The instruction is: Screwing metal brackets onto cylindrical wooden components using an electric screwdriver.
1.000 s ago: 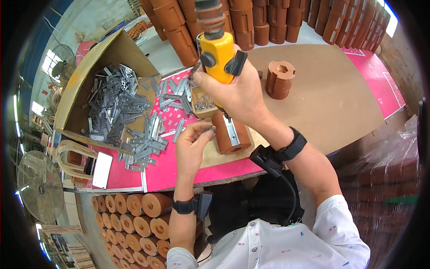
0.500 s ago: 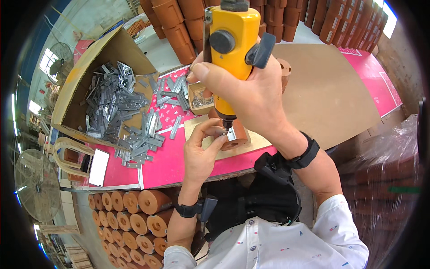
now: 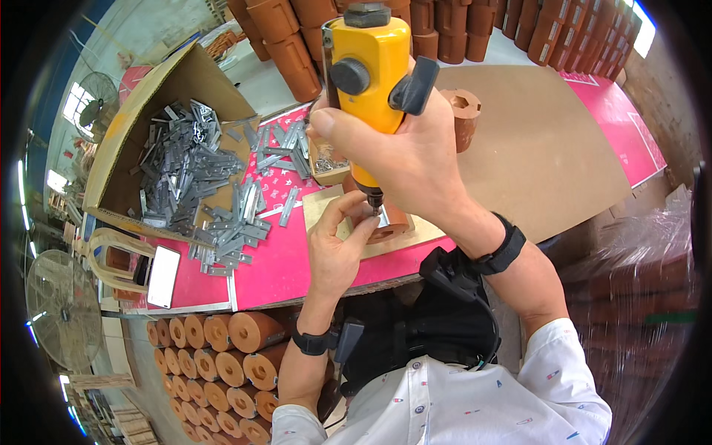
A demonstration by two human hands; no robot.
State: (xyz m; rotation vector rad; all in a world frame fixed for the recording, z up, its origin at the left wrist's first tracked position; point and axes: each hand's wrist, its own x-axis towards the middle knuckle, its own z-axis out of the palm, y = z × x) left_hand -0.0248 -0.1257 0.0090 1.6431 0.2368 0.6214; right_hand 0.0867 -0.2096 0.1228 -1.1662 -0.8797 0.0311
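Note:
My right hand [image 3: 419, 152] is wrapped round a yellow power screwdriver [image 3: 371, 63] with black knobs, held upright, its bit pointing down. Below it a reddish-brown cylinder [image 3: 397, 220] lies on a pale wooden board [image 3: 428, 231], with a grey metal strip [image 3: 383, 218] along its upper side. My left hand [image 3: 334, 248] is closed in a pinch at the bit's tip. Between thumb and forefinger it appears to hold a small screw, mostly hidden by the fingertips.
An open cardboard box [image 3: 111, 167] spills grey metal strips [image 3: 185, 167] onto the pink table. A small tray of screws [image 3: 326, 165] stands behind the board. Another brown cylinder [image 3: 463, 122] stands at right. A white phone [image 3: 163, 276] lies left. Cylinders [image 3: 252, 334] are stacked below.
The screwdriver and my right hand have shifted slightly left, bringing the bit's tip to my left fingertips. My left hand has stayed nearly in place, still pinching.

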